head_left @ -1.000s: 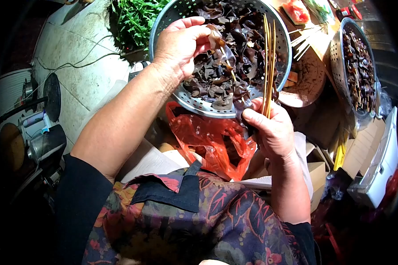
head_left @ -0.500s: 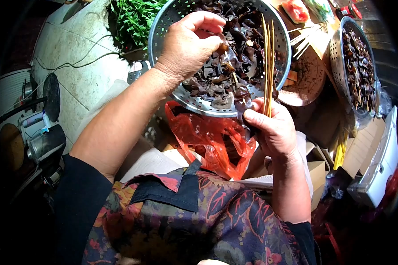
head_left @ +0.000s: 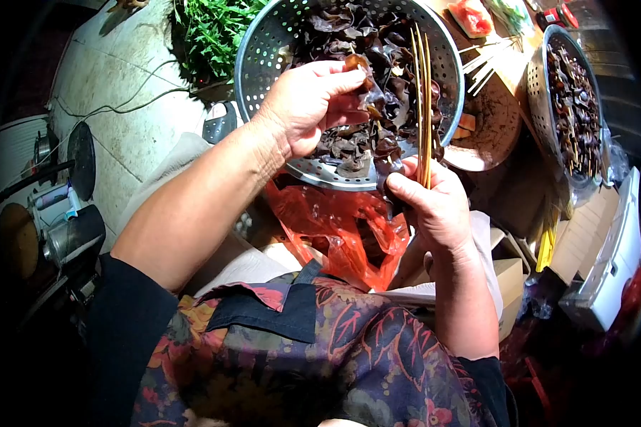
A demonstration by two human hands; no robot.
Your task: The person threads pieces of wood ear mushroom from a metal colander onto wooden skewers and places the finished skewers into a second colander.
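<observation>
My left hand [head_left: 303, 103] pinches a brown, shiny piece of wood ear mushroom [head_left: 367, 77] between thumb and fingers, over the colander. In my right hand [head_left: 438, 210] is a bundle of thin bamboo skewers [head_left: 423, 107], standing nearly upright. More wood ear [head_left: 387, 156] is bunched at my right thumb, and a thin skewer seems to run out of it towards my left hand. Beneath both hands is the metal colander [head_left: 241, 78], holding a heap of dark wood ear [head_left: 342, 28]. My right fingers' undersides are hidden.
A red plastic bag [head_left: 335, 228] hangs below the colander. Leafy greens [head_left: 214, 35] lie at the back left. To the right are a round board [head_left: 502, 135], loose skewers [head_left: 493, 62] and a second colander [head_left: 538, 92] with skewered wood ear. A white box [head_left: 605, 277] stands lower right.
My left hand has moved down and slightly right, bringing its wood ear piece closer to the skewers. My right hand stays almost in place, still gripping the bundle.
</observation>
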